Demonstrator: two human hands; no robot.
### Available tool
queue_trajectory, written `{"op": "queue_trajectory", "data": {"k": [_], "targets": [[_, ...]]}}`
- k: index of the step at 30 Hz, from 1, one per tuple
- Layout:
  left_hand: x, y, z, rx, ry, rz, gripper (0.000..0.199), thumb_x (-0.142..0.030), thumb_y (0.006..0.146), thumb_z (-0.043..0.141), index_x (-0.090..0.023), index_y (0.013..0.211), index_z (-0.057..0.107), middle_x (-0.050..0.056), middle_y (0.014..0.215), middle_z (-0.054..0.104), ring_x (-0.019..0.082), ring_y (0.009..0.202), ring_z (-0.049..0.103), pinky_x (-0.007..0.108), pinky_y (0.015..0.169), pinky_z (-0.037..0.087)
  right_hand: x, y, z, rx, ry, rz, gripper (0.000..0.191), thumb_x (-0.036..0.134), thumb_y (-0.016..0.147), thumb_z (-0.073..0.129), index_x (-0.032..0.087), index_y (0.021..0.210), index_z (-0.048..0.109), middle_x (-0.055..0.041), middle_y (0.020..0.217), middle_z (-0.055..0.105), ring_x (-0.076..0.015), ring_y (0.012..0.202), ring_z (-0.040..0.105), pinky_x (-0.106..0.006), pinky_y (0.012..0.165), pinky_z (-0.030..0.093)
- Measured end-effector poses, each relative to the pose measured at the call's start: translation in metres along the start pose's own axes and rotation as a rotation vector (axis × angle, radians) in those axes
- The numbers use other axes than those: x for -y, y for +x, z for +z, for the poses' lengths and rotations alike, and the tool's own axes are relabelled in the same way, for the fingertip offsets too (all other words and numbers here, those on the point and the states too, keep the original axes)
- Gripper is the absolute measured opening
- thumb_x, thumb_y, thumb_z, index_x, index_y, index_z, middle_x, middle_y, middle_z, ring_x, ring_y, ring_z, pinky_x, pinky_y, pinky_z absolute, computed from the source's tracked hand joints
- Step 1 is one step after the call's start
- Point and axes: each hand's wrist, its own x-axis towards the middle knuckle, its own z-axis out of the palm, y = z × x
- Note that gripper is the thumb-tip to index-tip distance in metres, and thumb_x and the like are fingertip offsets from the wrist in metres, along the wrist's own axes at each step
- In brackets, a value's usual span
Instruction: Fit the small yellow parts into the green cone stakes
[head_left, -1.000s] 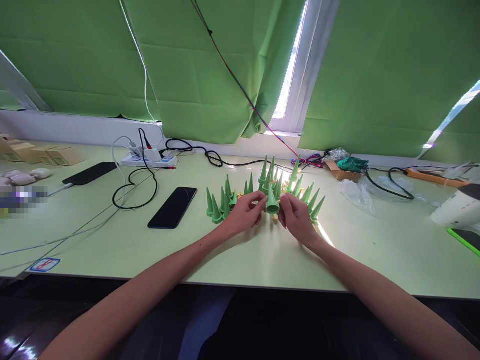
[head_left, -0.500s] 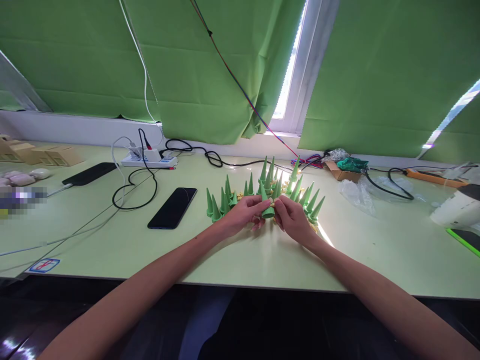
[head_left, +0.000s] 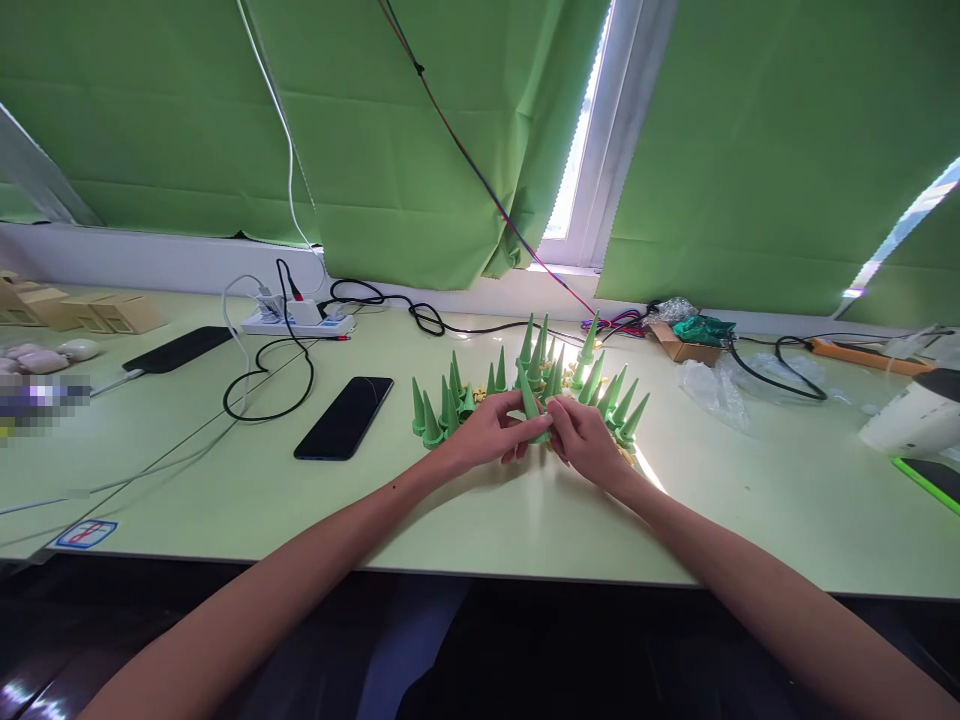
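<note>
A green cone (head_left: pixel 528 392) with a pointed tip is held in my left hand (head_left: pixel 499 430), its thumb across the cone's lower part. My right hand (head_left: pixel 583 438) is closed in a pinch against the cone's right side; what its fingertips hold is hidden. Around and behind both hands stand several more green cones, among them a group at the left (head_left: pixel 430 418) and a tilted row at the right (head_left: pixel 619 402). Small yellow pieces (head_left: pixel 480 393) lie between the cones on the table.
A black phone (head_left: pixel 343 418) lies left of the cones, and another dark phone (head_left: pixel 178 349) farther left. Behind are a white power strip (head_left: pixel 300 320) and loose black cables. At the right are clear plastic (head_left: pixel 712 388), a small cardboard box (head_left: pixel 684 345) and a white device (head_left: pixel 911 415).
My left thumb has moved down across the lower part of the cone, and the cone leans more to the left. The yellowish bit seen between my fingertips is now hidden.
</note>
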Motion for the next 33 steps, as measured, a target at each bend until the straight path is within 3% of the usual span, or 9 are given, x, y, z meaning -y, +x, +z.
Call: {"op": "queue_trajectory", "data": {"k": [8, 16, 26, 33], "targets": [[0.005, -0.001, 0.004, -0.040, 0.199, 0.047, 0.034, -0.048, 0.086, 0.063, -0.016, 0.097, 0.062, -0.003, 0.061, 0.053, 0.010, 0.050, 0.052, 0.022, 0.047, 0.041, -0.001, 0.001, 0.000, 0.006, 0.003, 0.015, 0.056, 0.058, 0.097, 0.039, 0.022, 0.054, 0.040, 0.0036, 0.042, 0.040, -0.0107, 0.040, 0.037, -0.027, 0.043, 0.031], [0.012, 0.002, 0.004, -0.128, 0.400, 0.162, 0.025, -0.039, 0.086, 0.062, -0.016, 0.096, 0.064, 0.000, 0.077, 0.055, 0.009, 0.059, 0.049, 0.022, 0.052, 0.042, 0.002, 0.001, 0.001, 0.005, 0.010, 0.040, 0.059, 0.058, 0.097, 0.040, 0.022, 0.049, 0.039, 0.0033, 0.037, 0.040, -0.0103, 0.037, 0.037, -0.028, 0.043, 0.031], [0.014, 0.003, 0.005, -0.140, 0.466, 0.279, 0.020, -0.036, 0.090, 0.059, -0.016, 0.090, 0.061, 0.003, 0.094, 0.056, 0.006, 0.060, 0.048, 0.021, 0.053, 0.042, 0.001, 0.003, 0.001, -0.001, 0.103, 0.081, 0.059, 0.055, 0.097, 0.043, 0.022, 0.048, 0.037, 0.0039, 0.035, 0.041, -0.0094, 0.034, 0.037, -0.027, 0.042, 0.031], [0.014, 0.004, 0.004, -0.186, 0.464, 0.267, 0.020, -0.037, 0.090, 0.060, -0.018, 0.094, 0.058, 0.004, 0.104, 0.053, 0.005, 0.061, 0.050, 0.021, 0.054, 0.044, -0.001, 0.002, 0.002, -0.023, 0.193, 0.087, 0.056, 0.057, 0.097, 0.043, 0.021, 0.054, 0.041, 0.0048, 0.040, 0.042, -0.0083, 0.035, 0.039, -0.024, 0.039, 0.032]]}}
